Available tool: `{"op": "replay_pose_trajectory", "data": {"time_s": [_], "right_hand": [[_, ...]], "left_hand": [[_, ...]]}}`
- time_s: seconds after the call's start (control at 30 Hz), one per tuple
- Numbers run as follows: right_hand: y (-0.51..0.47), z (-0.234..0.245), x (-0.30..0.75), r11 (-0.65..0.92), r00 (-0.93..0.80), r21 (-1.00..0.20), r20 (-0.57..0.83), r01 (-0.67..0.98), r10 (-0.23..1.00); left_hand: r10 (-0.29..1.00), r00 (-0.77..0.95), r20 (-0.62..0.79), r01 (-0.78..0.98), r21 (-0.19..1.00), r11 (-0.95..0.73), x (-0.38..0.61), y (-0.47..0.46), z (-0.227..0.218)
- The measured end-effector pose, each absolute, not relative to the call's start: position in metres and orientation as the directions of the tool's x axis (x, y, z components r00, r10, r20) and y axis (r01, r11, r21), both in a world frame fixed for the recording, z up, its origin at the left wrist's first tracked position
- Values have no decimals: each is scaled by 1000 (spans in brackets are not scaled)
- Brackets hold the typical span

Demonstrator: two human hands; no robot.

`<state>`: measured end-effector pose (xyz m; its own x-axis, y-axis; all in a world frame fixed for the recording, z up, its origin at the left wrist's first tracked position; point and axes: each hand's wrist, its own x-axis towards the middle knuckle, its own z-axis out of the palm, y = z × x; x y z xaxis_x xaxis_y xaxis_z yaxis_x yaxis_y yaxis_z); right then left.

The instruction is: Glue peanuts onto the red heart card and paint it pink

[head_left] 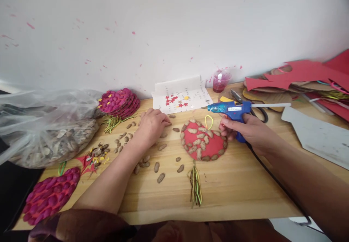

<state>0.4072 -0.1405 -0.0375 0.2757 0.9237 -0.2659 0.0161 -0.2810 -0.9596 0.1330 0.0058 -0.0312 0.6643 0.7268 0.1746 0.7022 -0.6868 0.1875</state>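
My right hand (247,131) is wrapped round a blue hot glue gun (231,108) with a white glue stick out of its back. Its nozzle points left, above a red card disc (215,145) partly covered with peanuts in their shells. That disc has a yellow-green loop on top and a yarn tassel (195,185) below. Left of the disc, my left hand (153,125) rests low over the table, fingers bent together at what looks like a peanut; its grip is partly hidden. Loose peanuts (160,177) lie around it.
A sheet of paper (191,92) with small red and yellow stars lies at the back, beside a plastic cup (220,82) of magenta paint. Scissors (236,95) lie behind the glue gun. Magenta-painted discs (120,102) and a plastic bag (54,133) stand left; red card (302,71) is piled right.
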Motion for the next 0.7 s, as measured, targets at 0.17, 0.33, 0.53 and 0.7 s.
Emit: {"op": "replay_pose_trajectory", "data": {"time_s": [0.17,0.33,0.53,0.7], "right_hand": [[-140,-40,408,-264,273,-965,-253,3,928],[-140,-39,407,-271,288,-962,-265,-17,921],[-140,-35,405,-272,289,-962,-270,-33,919],[-140,-33,404,-283,292,-958,-282,-39,914]], "left_hand": [[625,745,232,567,271,-778,157,-7,-18],[508,837,201,469,212,-857,185,-13,-24],[463,860,214,424,204,-882,195,-11,-34],[467,864,191,431,202,-880,196,-11,-34]]}}
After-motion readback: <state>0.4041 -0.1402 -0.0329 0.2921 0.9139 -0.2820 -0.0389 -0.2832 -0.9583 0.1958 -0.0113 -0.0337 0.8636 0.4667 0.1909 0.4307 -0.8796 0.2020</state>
